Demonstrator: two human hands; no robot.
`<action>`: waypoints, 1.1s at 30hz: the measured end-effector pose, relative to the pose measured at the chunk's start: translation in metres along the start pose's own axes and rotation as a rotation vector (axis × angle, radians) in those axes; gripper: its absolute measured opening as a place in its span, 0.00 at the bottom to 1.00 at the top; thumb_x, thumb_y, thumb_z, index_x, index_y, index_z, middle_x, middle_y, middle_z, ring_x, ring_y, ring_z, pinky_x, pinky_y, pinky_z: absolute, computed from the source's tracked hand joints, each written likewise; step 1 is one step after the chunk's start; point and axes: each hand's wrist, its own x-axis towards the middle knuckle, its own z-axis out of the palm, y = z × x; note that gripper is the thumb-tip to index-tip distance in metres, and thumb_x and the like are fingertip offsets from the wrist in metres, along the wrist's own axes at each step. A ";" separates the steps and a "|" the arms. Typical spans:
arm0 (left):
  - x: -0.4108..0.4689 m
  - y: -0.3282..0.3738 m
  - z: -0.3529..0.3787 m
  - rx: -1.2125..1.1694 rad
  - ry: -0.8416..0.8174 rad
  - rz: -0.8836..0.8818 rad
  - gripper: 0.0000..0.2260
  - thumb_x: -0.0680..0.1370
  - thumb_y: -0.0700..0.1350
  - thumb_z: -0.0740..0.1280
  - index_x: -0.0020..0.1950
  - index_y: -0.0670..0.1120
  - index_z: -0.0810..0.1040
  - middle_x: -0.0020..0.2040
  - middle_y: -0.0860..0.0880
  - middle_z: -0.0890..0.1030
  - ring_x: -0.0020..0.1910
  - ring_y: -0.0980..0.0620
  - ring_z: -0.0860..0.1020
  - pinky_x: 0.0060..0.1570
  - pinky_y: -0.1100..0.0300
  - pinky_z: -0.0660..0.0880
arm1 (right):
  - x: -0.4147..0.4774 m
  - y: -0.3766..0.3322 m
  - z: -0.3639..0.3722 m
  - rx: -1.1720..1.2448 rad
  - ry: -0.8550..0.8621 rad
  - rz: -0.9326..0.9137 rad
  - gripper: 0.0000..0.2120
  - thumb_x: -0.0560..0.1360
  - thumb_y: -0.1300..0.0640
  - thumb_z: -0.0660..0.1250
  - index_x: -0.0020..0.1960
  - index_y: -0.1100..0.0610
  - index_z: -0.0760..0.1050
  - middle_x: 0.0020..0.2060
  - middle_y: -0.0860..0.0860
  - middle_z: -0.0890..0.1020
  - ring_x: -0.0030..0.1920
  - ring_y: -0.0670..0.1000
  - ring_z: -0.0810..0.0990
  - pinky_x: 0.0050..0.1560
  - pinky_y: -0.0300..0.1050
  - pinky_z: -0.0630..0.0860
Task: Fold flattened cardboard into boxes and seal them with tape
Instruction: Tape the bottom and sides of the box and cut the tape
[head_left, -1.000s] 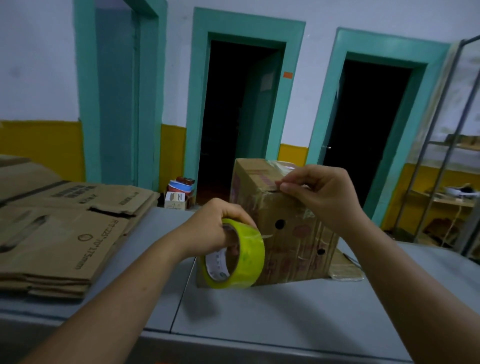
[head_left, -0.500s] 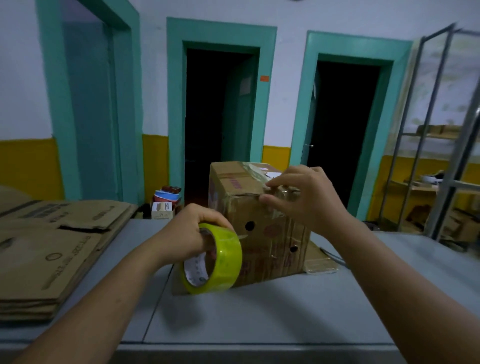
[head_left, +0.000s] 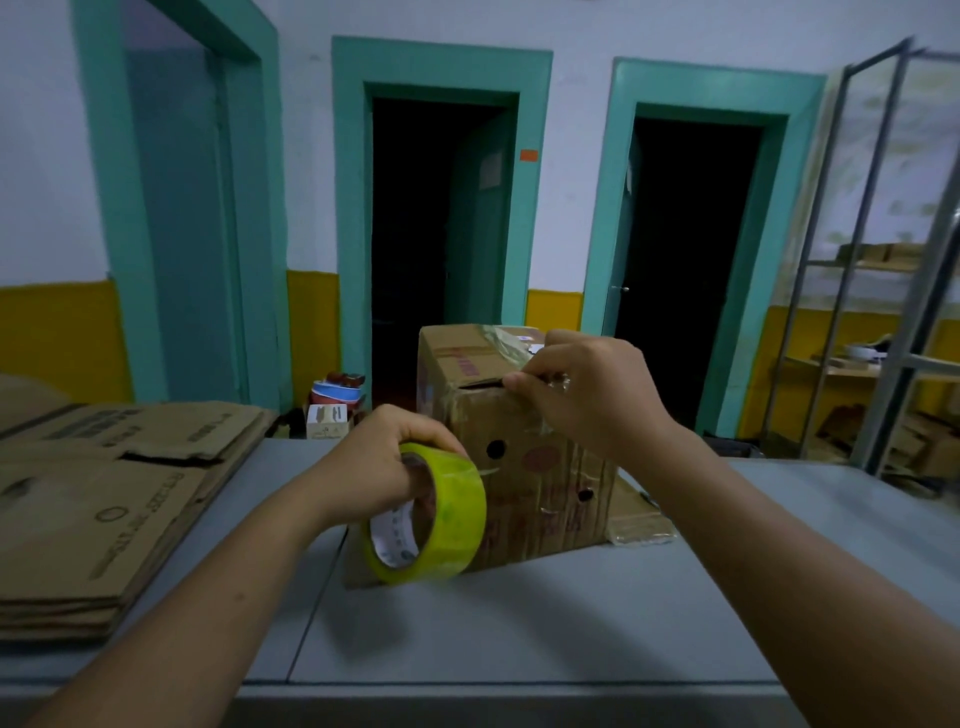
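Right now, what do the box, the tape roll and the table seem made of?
Box: matt brown cardboard, creased and worn. Roll: glossy translucent yellow-green plastic tape, core probably card. Table: smooth grey, seamed panels; painted metal or laminate, unclear.

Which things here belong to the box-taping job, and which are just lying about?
Job: box; tape roll, gripped by the left hand; tape end, pinched by the right hand; stack of flat cardboard.
Lying about: small cartons by the doorway; metal shelves.
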 end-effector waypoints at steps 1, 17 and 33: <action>0.000 0.001 -0.001 0.002 0.002 -0.008 0.09 0.75 0.35 0.77 0.47 0.49 0.89 0.44 0.54 0.88 0.46 0.58 0.86 0.45 0.68 0.78 | -0.001 -0.003 0.001 0.004 0.001 0.025 0.10 0.77 0.43 0.73 0.47 0.49 0.87 0.42 0.42 0.81 0.38 0.46 0.78 0.31 0.37 0.70; 0.003 0.050 -0.022 0.000 -0.042 -0.047 0.05 0.76 0.35 0.76 0.46 0.45 0.89 0.41 0.48 0.87 0.45 0.48 0.86 0.43 0.57 0.83 | -0.020 -0.015 -0.029 0.670 -0.175 0.067 0.18 0.76 0.43 0.72 0.63 0.49 0.83 0.61 0.43 0.82 0.67 0.50 0.77 0.61 0.58 0.80; 0.000 0.054 -0.009 0.005 -0.294 -0.008 0.05 0.78 0.34 0.74 0.45 0.43 0.88 0.41 0.48 0.87 0.41 0.51 0.85 0.44 0.55 0.80 | -0.034 -0.035 -0.038 1.030 -0.183 0.157 0.05 0.80 0.64 0.68 0.53 0.67 0.80 0.38 0.61 0.86 0.42 0.60 0.88 0.45 0.56 0.85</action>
